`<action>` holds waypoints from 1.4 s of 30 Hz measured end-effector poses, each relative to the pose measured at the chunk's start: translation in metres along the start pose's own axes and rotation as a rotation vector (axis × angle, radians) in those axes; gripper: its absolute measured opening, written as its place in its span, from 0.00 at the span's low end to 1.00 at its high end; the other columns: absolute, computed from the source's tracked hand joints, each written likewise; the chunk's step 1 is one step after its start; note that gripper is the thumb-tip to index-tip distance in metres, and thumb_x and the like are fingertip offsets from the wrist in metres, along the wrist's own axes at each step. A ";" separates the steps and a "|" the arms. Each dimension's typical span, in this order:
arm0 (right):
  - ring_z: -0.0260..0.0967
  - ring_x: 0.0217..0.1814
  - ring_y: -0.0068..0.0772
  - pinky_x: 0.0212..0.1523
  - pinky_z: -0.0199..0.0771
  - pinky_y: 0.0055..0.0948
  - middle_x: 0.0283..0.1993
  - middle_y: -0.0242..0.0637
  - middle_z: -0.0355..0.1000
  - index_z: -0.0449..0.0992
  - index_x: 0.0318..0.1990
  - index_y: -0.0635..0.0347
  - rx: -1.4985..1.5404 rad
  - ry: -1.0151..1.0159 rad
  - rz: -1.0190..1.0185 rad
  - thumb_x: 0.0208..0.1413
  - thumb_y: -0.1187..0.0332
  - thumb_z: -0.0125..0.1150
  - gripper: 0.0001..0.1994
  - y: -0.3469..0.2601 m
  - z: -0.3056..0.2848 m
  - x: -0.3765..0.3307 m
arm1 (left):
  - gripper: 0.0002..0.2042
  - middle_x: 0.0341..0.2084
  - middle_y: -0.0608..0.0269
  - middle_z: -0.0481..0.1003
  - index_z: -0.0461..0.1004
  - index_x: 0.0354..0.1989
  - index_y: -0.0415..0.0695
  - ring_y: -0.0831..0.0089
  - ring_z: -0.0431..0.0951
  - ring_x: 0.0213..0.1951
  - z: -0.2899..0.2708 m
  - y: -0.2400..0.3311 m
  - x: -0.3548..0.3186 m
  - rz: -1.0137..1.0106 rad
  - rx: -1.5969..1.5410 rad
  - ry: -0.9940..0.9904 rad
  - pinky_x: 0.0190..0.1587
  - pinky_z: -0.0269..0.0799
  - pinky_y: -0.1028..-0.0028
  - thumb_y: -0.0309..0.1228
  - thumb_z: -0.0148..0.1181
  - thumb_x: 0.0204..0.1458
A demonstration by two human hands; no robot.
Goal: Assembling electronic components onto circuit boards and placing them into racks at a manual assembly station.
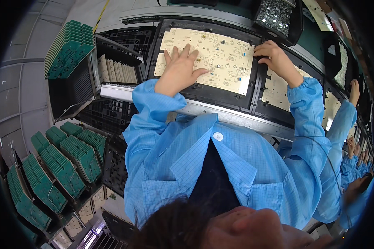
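A cream circuit board (183, 39) with printed markings and several small parts lies in a black carrier frame (253, 89). My left hand (179, 68) rests flat on the board's left part, its fingers spread and holding nothing. At the board's right edge is my right hand (276, 60), fingers bent and the tips touching the edge or the frame beside it. Its thumb stands a little apart from the fingers, and no object shows between them. Small blue parts (244, 54) sit on the board near that hand.
More cream boards (274, 89) lie in frames to the right. Green boards stand upright in racks (68, 52) at left and lower left (79, 155). A black bin of small clear or metallic parts (274, 16) stands at the back. A metal rail (237, 116) crosses before me; co-workers' hands (354, 92) show far right.
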State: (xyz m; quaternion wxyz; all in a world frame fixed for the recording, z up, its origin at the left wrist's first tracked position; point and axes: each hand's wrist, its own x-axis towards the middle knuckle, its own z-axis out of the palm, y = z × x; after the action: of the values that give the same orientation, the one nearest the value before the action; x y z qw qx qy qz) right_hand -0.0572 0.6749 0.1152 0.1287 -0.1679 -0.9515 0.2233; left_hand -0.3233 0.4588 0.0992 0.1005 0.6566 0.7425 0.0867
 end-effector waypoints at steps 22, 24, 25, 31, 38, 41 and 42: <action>0.65 0.38 0.46 0.41 0.70 0.38 0.34 0.43 0.71 0.80 0.37 0.66 -0.284 -0.022 0.219 0.45 0.72 0.69 0.11 -0.088 0.035 -0.054 | 0.06 0.50 0.52 0.75 0.78 0.34 0.47 0.46 0.73 0.55 0.032 -0.006 -0.052 0.260 -0.038 0.285 0.66 0.56 0.47 0.31 0.62 0.48; 0.66 0.36 0.45 0.39 0.70 0.37 0.31 0.42 0.71 0.80 0.34 0.67 -0.290 0.083 0.235 0.45 0.72 0.69 0.09 -0.095 0.046 -0.057 | 0.05 0.47 0.50 0.76 0.78 0.32 0.47 0.50 0.77 0.50 0.024 -0.008 -0.047 0.363 0.081 0.257 0.65 0.60 0.51 0.29 0.60 0.47; 0.66 0.36 0.44 0.39 0.70 0.37 0.30 0.42 0.71 0.80 0.33 0.67 -0.229 0.189 0.303 0.45 0.74 0.68 0.08 -0.094 0.052 -0.058 | 0.05 0.47 0.50 0.76 0.78 0.32 0.47 0.50 0.77 0.50 0.020 -0.009 -0.044 0.362 0.079 0.252 0.65 0.60 0.51 0.29 0.60 0.47; 0.66 0.36 0.42 0.37 0.69 0.35 0.31 0.39 0.72 0.80 0.32 0.66 -0.025 0.354 0.300 0.46 0.79 0.66 0.04 -0.093 0.074 -0.060 | 0.05 0.32 0.56 0.77 0.79 0.27 0.51 0.61 0.79 0.35 0.006 -0.014 -0.024 0.556 0.118 0.202 0.60 0.69 0.63 0.29 0.59 0.42; 0.66 0.36 0.42 0.35 0.69 0.35 0.33 0.39 0.70 0.78 0.37 0.64 -0.085 0.243 0.199 0.49 0.76 0.65 0.07 -0.111 0.061 -0.059 | 0.09 0.36 0.57 0.80 0.82 0.31 0.52 0.65 0.81 0.35 -0.002 -0.015 -0.019 0.560 0.182 0.065 0.56 0.74 0.65 0.32 0.63 0.39; 0.68 0.33 0.44 0.31 0.69 0.38 0.30 0.41 0.69 0.73 0.41 0.60 -0.045 0.054 0.116 0.50 0.72 0.65 0.11 -0.126 0.067 -0.057 | 0.11 0.37 0.58 0.81 0.83 0.35 0.52 0.65 0.82 0.37 0.001 -0.015 -0.022 0.513 0.104 0.164 0.55 0.74 0.64 0.33 0.64 0.40; 0.68 0.33 0.44 0.31 0.69 0.38 0.30 0.41 0.69 0.73 0.41 0.60 -0.039 0.055 0.100 0.50 0.72 0.65 0.11 -0.126 0.072 -0.057 | 0.12 0.37 0.59 0.81 0.83 0.37 0.53 0.65 0.82 0.38 0.002 -0.014 -0.023 0.464 0.043 0.219 0.55 0.75 0.64 0.34 0.65 0.41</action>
State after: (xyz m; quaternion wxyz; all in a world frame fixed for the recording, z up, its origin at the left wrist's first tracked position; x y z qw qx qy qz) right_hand -0.0616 0.5199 0.1019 0.1399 -0.2239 -0.9422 0.2064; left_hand -0.3339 0.4343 0.0949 -0.0169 0.7982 0.5799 0.1624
